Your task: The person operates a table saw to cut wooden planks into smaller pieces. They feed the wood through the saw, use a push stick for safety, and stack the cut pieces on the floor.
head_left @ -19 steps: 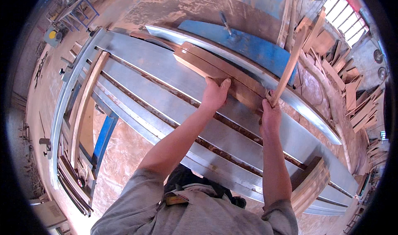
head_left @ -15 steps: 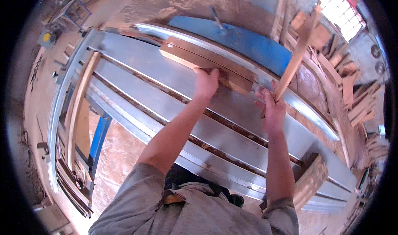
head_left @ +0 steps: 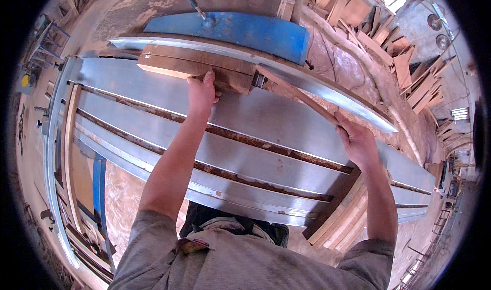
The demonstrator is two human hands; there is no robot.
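Left hand (head_left: pixel 202 91) pressed flat, fingers closed on the wooden block (head_left: pixel 197 67) at 12 o'clock on the steel machine table (head_left: pixel 266 119); right hand (head_left: pixel 358 143), 3 o'clock, grips a thin wooden strip (head_left: pixel 296 91). Steady pressure against the fence (head_left: pixel 307 83) seems advisable.

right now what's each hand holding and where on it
Left hand presses on the near edge of the wood block on the metal table. Right hand grips the near end of a thin stick whose far end meets the block.
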